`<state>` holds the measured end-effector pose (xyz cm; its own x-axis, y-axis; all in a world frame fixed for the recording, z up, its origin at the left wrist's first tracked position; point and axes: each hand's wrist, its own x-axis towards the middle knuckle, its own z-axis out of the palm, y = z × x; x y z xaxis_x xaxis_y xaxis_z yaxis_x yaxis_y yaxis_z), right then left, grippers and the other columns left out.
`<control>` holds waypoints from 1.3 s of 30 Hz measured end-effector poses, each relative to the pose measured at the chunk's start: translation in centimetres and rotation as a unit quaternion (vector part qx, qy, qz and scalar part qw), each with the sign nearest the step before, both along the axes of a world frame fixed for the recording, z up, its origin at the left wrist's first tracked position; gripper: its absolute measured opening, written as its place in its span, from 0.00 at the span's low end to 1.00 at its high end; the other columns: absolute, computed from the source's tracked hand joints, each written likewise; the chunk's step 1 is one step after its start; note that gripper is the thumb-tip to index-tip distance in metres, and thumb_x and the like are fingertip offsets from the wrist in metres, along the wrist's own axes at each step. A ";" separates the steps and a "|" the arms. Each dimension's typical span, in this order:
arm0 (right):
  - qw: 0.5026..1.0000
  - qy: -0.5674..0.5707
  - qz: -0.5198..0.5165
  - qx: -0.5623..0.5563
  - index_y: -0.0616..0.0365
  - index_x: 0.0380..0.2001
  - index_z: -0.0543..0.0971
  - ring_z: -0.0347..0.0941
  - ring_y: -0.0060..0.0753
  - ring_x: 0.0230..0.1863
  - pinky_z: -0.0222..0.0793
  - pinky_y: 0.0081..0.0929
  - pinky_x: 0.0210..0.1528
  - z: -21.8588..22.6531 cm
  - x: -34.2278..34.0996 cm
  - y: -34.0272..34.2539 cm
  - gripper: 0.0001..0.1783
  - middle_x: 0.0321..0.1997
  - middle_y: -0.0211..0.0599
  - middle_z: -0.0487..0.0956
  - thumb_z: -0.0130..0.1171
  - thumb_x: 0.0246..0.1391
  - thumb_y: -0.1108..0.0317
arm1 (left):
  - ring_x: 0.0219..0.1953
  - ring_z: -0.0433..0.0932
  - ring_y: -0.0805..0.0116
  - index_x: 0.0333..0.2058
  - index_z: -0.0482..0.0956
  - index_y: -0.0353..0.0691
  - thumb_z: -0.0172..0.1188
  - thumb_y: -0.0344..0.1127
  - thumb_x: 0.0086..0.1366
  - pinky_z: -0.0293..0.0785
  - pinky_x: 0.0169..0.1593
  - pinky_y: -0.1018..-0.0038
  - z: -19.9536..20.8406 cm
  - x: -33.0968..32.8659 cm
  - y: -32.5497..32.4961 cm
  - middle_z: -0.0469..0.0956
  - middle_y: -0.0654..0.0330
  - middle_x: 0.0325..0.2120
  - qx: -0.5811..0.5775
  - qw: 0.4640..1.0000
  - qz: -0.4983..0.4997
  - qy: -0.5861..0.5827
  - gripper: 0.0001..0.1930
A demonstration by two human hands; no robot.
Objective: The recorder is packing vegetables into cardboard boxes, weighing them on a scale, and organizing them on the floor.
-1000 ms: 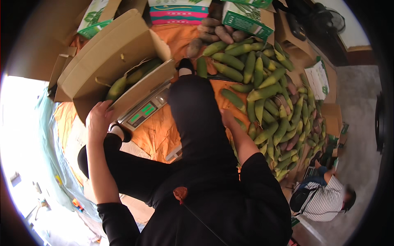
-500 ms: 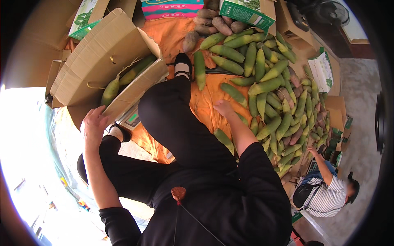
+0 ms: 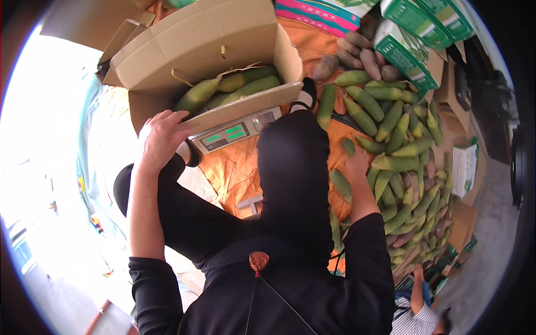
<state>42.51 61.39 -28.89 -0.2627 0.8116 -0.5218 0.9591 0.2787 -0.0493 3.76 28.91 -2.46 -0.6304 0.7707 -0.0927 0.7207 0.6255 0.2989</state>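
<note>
My left hand [image 3: 161,139] grips the near left edge of an open cardboard box [image 3: 223,114], its fingers over the rim. Inside the box lie several long green radishes [image 3: 201,94], with thin roots trailing. The box sits on a digital scale [image 3: 231,134] with lit green displays. To the right, my right hand [image 3: 357,163] is closed at the edge of a big radish pile [image 3: 413,184]. A green radish [image 3: 347,147] shows at its fingertips, and most of it is hidden by the hand or seen end-on.
Reddish-brown roots [image 3: 346,53] lie beyond the pile on an orange sheet [image 3: 229,173]. Green-and-white cartons [image 3: 407,56] and a pink-and-teal box [image 3: 312,15] stand at the far side. Another person in a striped shirt [image 3: 416,318] is at the lower right.
The view has swung left, showing more of the box and scale. My right hand has reached forward along the pile and closed on a radish. My left hand has moved onto the box rim.
</note>
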 end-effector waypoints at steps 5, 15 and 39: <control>0.998 -0.062 0.010 -0.017 0.47 0.64 0.59 0.54 0.45 0.67 0.60 0.49 0.63 -0.6 1.3 1.7 0.41 0.68 0.37 0.57 0.65 0.47 0.58 | 0.34 0.76 0.57 0.42 0.80 0.38 0.66 0.35 0.49 0.70 0.42 0.64 0.1 -0.2 0.9 0.76 0.56 0.28 -0.002 0.999 -0.036 0.000 0.19; 0.988 -0.123 0.090 -0.033 0.50 0.54 0.67 0.65 0.43 0.59 0.70 0.45 0.52 -0.9 -1.7 -0.4 0.29 0.55 0.38 0.69 0.64 0.48 0.62 | 0.41 0.75 0.58 0.42 0.79 0.39 0.66 0.38 0.50 0.67 0.48 0.64 0.5 0.1 1.1 0.76 0.57 0.30 -0.038 0.999 -0.018 -0.015 0.19; 0.735 0.665 -0.130 0.018 0.56 0.65 0.51 0.66 0.31 0.54 0.66 0.30 0.53 15.5 -2.7 1.4 0.43 0.57 0.40 0.67 0.63 0.50 0.76 | 0.40 0.77 0.54 0.41 0.80 0.38 0.63 0.33 0.48 0.72 0.46 0.63 -0.4 -0.5 -0.5 0.77 0.53 0.32 0.026 0.999 -0.046 -0.008 0.19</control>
<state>39.85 62.77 -13.37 -0.3546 0.9316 0.0796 0.0899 0.1187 -0.9888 3.29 28.42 -2.83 -0.5547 0.8299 -0.0605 0.7695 0.5393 0.3421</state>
